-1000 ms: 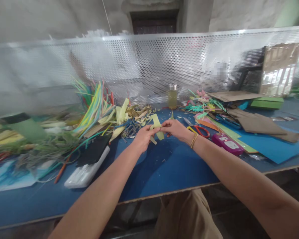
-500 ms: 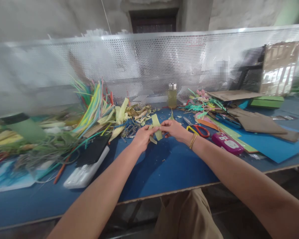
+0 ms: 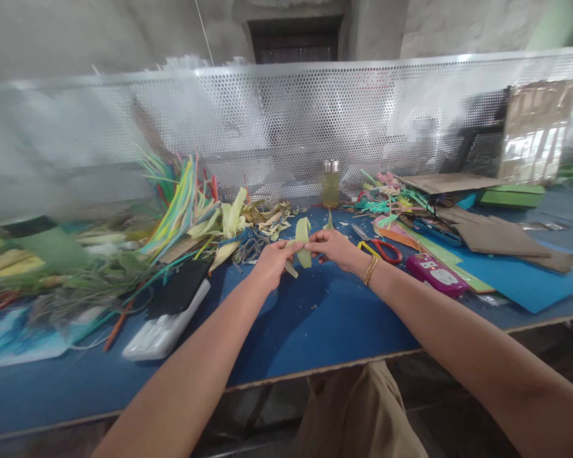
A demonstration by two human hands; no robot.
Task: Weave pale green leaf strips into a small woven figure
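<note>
Above one table [image 3: 334,324], left hand [image 3: 273,262] and right hand [image 3: 336,247] pinching at least one pale-green strip [image 3: 304,235], one bottle [image 3: 331,189] behind

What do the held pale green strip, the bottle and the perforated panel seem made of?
Pale green strip: matte, perhaps husk or paper, since it curls thinly. Bottle: glass or plastic, as it looks translucent. Perforated panel: probably metal, silvery with glints.
</note>
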